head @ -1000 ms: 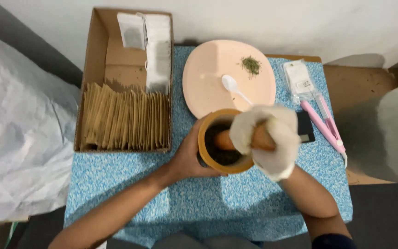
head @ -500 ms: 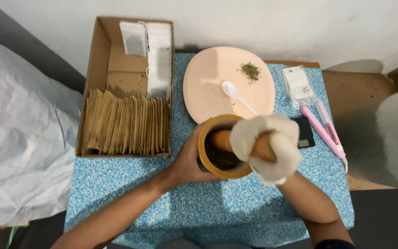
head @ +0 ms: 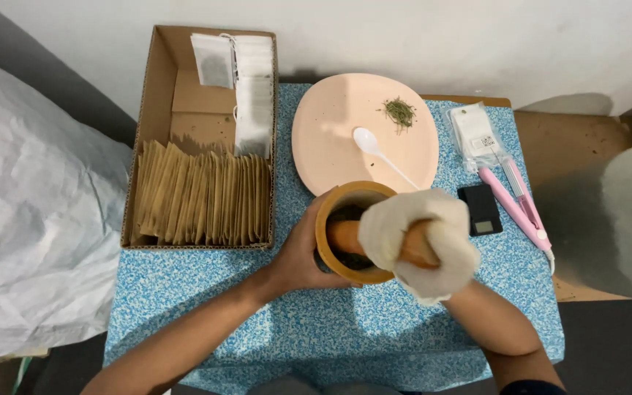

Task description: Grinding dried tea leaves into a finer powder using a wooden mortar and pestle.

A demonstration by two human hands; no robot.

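An open brown cardboard box [head: 156, 110] sits at the table's [head: 206, 307] left with tan paper envelopes [head: 199, 199] and white sachets [head: 246, 95] inside, while a clear plastic packet [head: 477, 135] lies far right.

The light is soft and even, coming from above, bright enough that nothing is lost in gloom. The pale peach oval plate [head: 330, 146] shows a mild sheen but no harsh glare. Shadows are short and faint: a dim one lies inside the open brown cardboard box [head: 156, 88], and a darker band sits where the blue speckled tabletop [head: 316, 329] meets the white wall [head: 440, 36]. Focus is sharp across the middle. A large grey blurred shape [head: 616, 227] at the right edge is out of focus. The tabletop's edges look slightly splayed toward the corners.
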